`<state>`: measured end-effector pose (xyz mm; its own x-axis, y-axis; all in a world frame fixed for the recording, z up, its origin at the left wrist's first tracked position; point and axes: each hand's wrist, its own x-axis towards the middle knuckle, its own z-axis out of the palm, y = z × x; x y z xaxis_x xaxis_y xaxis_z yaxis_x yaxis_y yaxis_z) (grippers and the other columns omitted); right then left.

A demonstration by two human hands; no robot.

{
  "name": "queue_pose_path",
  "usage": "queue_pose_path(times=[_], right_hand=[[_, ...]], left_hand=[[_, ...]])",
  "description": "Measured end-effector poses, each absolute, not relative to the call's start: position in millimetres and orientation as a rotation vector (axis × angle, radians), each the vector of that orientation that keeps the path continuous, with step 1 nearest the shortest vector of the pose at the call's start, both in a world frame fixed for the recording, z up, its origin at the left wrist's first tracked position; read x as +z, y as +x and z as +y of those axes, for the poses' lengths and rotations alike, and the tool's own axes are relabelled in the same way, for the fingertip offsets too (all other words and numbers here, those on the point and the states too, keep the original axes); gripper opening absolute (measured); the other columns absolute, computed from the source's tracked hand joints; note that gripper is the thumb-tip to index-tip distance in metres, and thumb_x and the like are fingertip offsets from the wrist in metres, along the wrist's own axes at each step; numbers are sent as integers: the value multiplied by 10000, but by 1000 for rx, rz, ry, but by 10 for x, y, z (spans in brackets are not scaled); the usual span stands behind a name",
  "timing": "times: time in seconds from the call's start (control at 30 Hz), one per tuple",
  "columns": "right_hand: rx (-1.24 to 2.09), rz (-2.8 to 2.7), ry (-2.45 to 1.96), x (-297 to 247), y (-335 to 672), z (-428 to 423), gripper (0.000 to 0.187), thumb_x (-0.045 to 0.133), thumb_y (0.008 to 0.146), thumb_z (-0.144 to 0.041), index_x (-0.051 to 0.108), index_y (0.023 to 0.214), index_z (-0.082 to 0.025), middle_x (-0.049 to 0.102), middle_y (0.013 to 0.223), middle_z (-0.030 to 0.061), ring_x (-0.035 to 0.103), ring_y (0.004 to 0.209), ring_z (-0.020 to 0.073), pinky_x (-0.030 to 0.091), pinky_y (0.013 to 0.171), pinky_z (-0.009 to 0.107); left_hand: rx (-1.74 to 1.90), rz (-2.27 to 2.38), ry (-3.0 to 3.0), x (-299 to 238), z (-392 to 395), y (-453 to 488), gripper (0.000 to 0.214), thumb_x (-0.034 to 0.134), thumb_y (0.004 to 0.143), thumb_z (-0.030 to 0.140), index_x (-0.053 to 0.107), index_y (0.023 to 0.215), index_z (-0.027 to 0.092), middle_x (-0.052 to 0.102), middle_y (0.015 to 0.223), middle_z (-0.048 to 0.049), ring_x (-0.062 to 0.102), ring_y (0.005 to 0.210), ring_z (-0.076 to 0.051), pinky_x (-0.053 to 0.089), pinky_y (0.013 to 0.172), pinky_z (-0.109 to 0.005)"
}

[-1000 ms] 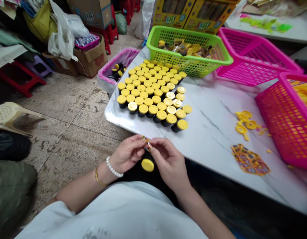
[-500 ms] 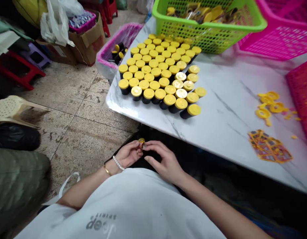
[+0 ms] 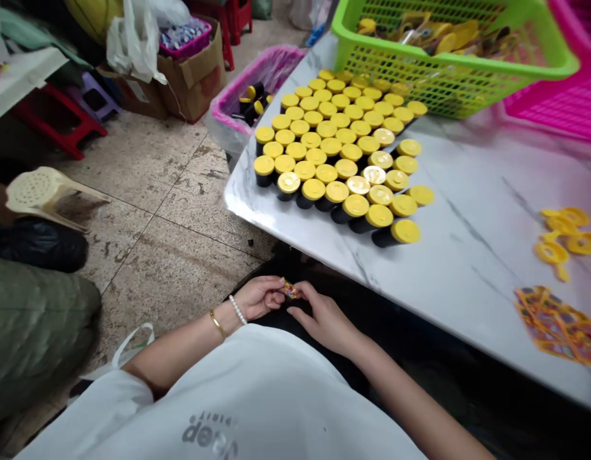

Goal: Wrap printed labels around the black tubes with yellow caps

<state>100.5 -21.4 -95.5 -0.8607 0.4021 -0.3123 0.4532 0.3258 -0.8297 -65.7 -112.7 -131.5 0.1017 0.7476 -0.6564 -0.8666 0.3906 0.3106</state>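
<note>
Head view: marbled tabletop [image 3: 458, 172], speckled floor [image 3: 142, 166] (left grip [image 3: 257, 298] tight on colourful piece [image 3: 289, 290], right grip [image 3: 326, 319] spread).

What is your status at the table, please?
Left hand pinching small printed piece. Right hand at its other end. Yellow-lidded pots on the table, clear of both hands.

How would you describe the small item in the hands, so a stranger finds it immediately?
Find the marbled table; below its near edge are the left hand and right hand. Between them is a small patterned piece, multicoloured unlike the plain yellow lids.
</note>
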Motion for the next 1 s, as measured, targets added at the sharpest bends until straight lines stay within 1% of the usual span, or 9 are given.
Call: queue_pose_path(times=[0.13, 0.27, 0.4, 0.6, 0.7, 0.8, 0.87, 0.93, 1.0], right_hand=[[-1599, 2529, 784, -876, 990, -183, 92, 549, 941, -315, 550, 1009, -254, 730, 990, 37, 708, 917, 199, 537, 841, 344], [-1564, 2598, 619, -727, 918, -95, 124, 535, 960, -326, 632, 964, -249, 748, 964, 30, 709, 888, 186, 548, 832, 323], [-1394, 2803, 555, -558, 843, 4, 145, 558, 947, -335, 669, 963, -243, 755, 962, 40, 707, 864, 196, 550, 836, 336], [-1327, 2801, 551, -494, 917, 60, 190, 573, 935, -376, 684, 996, -235, 753, 945, 38, 694, 848, 199, 545, 836, 344], [-1496, 2565, 680, -697, 936, 123, 210, 606, 914, -405, 694, 986, -228, 742, 915, 26, 680, 855, 199, 545, 846, 357], [-1732, 2225, 877, -1074, 734, 159, 175, 660, 883, -368, 695, 921, -201, 736, 893, 21, 686, 889, 195, 557, 875, 361], [-1777, 2060, 973, -1392, 438, 132, 162, 642, 914, -327, 681, 893, -172, 733, 867, 28, 701, 866, 183, 576, 839, 345], [-1764, 1934, 1070, -1733, 35, 65, 190, 611, 963, -322, 673, 948, -143, 724, 894, 40, 704, 830, 169, 590, 779, 335], [-1736, 1841, 1182, -2064, -428, -23, 251, 616, 980, -351, 655, 1110, -139, 705, 1052, 63, 696, 897, 177, 598, 797, 365]], left_hand=[[1207, 888, -117, -1261, -1166, -655, 317, 923, 593, 223, 674, 735, 89, 676, 677, -45, 471, 469, -25, 303, 404, -137], [1234, 973, -61, -1190, -1301, -645, 349, 948, 546, 238, 666, 700, 102, 681, 647, -34, 486, 456, -28, 267, 389, -137], [1304, 1052, -8, -1103, -1432, -661, 357, 928, 588, 285, 699, 781, 90, 726, 714, -70, 474, 389, -29, 160, 336, -153], [1626, 1134, 23, -851, -1308, -1164, 203, 845, 705, 163, 714, 831, 73, 712, 726, -46, 403, 376, 11, 140, 321, -137], [1808, 1145, -34, -762, -1225, -1545, 105, 781, 774, 142, 699, 817, 92, 689, 707, -26, 410, 415, 7, 164, 329, -118], [1921, 1154, -121, -806, -1175, -1870, 61, 741, 803, 123, 688, 810, 94, 721, 776, -55, 479, 471, -9, 196, 338, -116], [1964, 1168, -193, -913, -1148, -2059, 50, 725, 812, 114, 684, 831, 92, 740, 823, -67, 506, 484, -14, 200, 340, -123], [1996, 1187, -271, -1072, -1134, -2244, 54, 710, 825, 116, 675, 861, 96, 739, 817, -59, 503, 466, -12, 195, 344, -131], [2023, 1215, -356, -1267, -1147, -2431, 76, 716, 826, 123, 648, 856, 105, 718, 764, -37, 483, 438, -11, 191, 350, -138]])
